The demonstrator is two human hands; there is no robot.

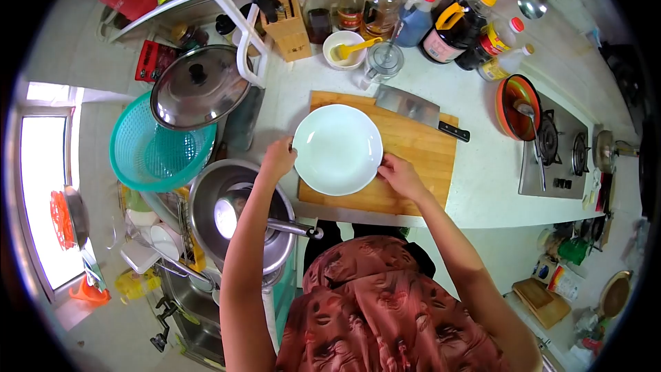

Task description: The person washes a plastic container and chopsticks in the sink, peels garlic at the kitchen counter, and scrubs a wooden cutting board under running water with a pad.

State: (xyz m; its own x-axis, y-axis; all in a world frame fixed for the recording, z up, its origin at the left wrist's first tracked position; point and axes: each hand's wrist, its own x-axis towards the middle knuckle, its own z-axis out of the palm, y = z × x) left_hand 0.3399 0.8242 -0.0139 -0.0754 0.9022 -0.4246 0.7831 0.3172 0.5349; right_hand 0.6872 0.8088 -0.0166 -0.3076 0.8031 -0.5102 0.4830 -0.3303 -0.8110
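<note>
One large plate (337,150), one cleaver (410,105), one teal basket (127,146) show.

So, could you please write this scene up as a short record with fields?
Left hand: left hand holding the rim of a round white plate
Right hand: right hand holding the opposite side of the rim
Plate: no food visible; over a rectangular wooden cutting board; resting or lifted, cannot tell
Knife: broad steel cleaver with black handle, beyond the plate at the board's far edge
Left side: teal plastic basket, round steel basin
Right side: steel gas stove
</note>
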